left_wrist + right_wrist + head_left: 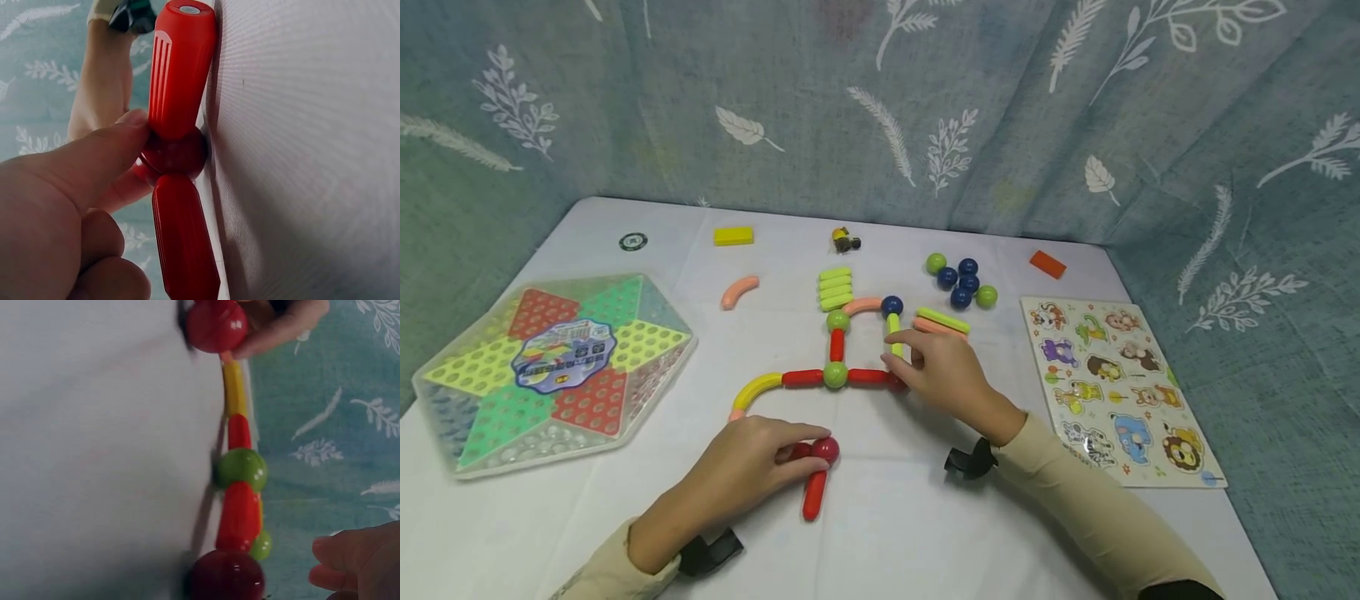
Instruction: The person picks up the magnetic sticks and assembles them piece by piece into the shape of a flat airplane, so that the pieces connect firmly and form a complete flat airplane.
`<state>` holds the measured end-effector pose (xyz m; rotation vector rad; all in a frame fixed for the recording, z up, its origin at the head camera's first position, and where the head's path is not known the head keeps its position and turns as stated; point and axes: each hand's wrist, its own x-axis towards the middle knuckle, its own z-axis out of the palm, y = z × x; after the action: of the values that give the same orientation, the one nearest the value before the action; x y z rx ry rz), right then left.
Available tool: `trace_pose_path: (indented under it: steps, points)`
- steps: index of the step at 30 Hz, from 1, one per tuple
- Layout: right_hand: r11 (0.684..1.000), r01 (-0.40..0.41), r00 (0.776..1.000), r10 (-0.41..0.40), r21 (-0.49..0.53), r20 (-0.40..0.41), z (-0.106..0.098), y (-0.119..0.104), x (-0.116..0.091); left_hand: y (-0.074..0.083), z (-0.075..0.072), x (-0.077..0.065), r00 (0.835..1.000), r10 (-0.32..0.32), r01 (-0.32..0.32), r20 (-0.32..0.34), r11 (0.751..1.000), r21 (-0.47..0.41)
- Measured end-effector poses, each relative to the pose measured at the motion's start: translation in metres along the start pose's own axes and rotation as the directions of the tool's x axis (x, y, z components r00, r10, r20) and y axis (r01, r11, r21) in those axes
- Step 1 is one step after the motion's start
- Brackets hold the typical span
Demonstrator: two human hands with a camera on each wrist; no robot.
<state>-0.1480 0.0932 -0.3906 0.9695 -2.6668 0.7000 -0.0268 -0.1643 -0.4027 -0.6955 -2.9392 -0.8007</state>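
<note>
My left hand (748,458) pinches a red ball (826,451) between thumb and fingers, low over the white cloth. A red rod (814,497) sticks to that ball; a second red rod (185,237) meets it on another side, partly hidden by the hand in the head view. My right hand (943,371) hovers over the joined frame, fingers bent and nothing between them. Beneath its fingertips are a yellow-green rod (892,323) and a dark red ball (228,578). The frame also has a green ball (835,375), red rods, a yellow curved rod (758,388) and a blue ball (892,306).
Loose blue and green balls (967,283) lie behind my right hand, near two rods (942,321). Short green rods (836,289) lie behind the frame. A star-patterned board (655,333) is at left, an animal puzzle (1033,333) at right. Small items line the back.
</note>
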Motion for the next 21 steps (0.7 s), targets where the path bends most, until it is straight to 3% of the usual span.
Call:
trace_pose_path:
  steps: [7,13,18,21]
  points:
    - [1.0,-0.005,0.997,0.004,0.011,0.078,0.0,-0.006,0.008,0.001,-0.001,0.0,0.999,-0.033,0.033,0.009,0.999,0.0]
    - [0.999,-0.041,0.994,0.042,-0.007,0.102,0.002,0.001,0.009,0.0,0.001,-0.001,0.999,-0.016,0.016,-0.031,1.0,0.016]
    - [0.987,-0.158,0.986,0.158,-0.005,0.049,-0.007,0.035,0.019,-0.002,0.003,-0.001,0.999,-0.022,0.022,-0.036,1.0,0.014]
    - [0.969,-0.247,0.969,0.247,-0.014,-0.017,-0.013,0.065,0.025,-0.001,0.003,-0.002,0.999,-0.036,0.036,-0.022,0.999,0.01]
